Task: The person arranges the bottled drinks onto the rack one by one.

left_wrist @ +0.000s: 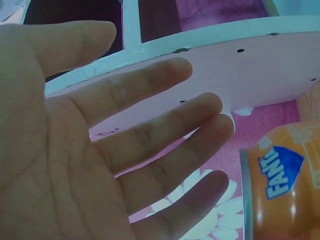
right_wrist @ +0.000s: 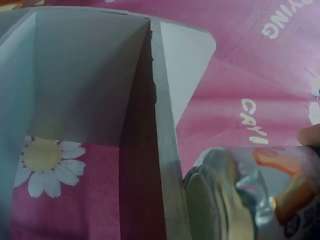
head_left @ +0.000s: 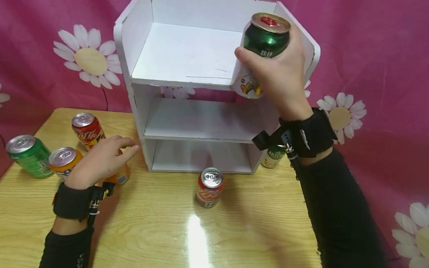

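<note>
My right hand (head_left: 286,74) grips a green-and-white drink can (head_left: 266,42) upright at the front right of the white shelf unit's (head_left: 190,55) top board. In the right wrist view, the can's dented base (right_wrist: 210,200) appears close beside the board's edge (right_wrist: 167,150); whether they touch I cannot tell. Left of the unit, my left hand (head_left: 101,160) hovers with fingers loosely bent and nothing in them. Near it are a red cola can (head_left: 87,129), an orange can (head_left: 63,159) and another orange can (head_left: 122,175), partly covered by the hand. A Fanta can (left_wrist: 285,175) shows beside the fingers in the left wrist view.
On the wooden table (head_left: 251,239), a red can (head_left: 209,189) stands before the unit's lowest level. A green can (head_left: 30,156) sits at the far left. Behind my right wrist, a pale green-topped can (head_left: 273,157) stands by the unit's right side. Pink flowered cloth (head_left: 378,59) hangs behind.
</note>
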Demonstrator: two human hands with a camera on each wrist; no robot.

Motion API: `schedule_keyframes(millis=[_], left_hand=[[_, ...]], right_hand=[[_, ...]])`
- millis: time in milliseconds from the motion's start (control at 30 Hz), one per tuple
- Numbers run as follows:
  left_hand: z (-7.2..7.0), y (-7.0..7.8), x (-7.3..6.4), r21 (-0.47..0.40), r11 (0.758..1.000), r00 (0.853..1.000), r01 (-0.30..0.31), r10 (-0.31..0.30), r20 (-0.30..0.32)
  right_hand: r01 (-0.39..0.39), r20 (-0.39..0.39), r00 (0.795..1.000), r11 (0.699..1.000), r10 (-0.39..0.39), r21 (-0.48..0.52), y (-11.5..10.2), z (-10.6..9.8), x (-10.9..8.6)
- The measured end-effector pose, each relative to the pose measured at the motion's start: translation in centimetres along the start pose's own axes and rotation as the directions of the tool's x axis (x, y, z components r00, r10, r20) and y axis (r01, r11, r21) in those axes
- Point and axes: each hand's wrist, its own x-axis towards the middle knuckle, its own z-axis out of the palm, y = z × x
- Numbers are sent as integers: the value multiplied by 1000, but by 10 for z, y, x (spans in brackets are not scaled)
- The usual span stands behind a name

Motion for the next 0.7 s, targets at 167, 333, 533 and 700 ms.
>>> schedule_keyframes(millis=[167, 333, 533, 700], left_hand=[[0, -2, 1, -2, 1000, 1000, -6, 6, 7], [0, -3, 2, 7, 1000, 1000, -16, 16, 7], [-2, -2, 2, 10, 1000, 1000, -29, 29, 4], [-5, 0, 1, 12, 1000, 1000, -22, 22, 10]], right_hand=[[-49, 9, 999, 999, 49, 18, 0, 4, 3], [-84, 10, 996, 996, 84, -6, -2, 9, 7], [-113, -5, 994, 992, 113, -51, -1, 14, 11], [-111, 9, 994, 989, 113, -95, 2, 18, 12]])
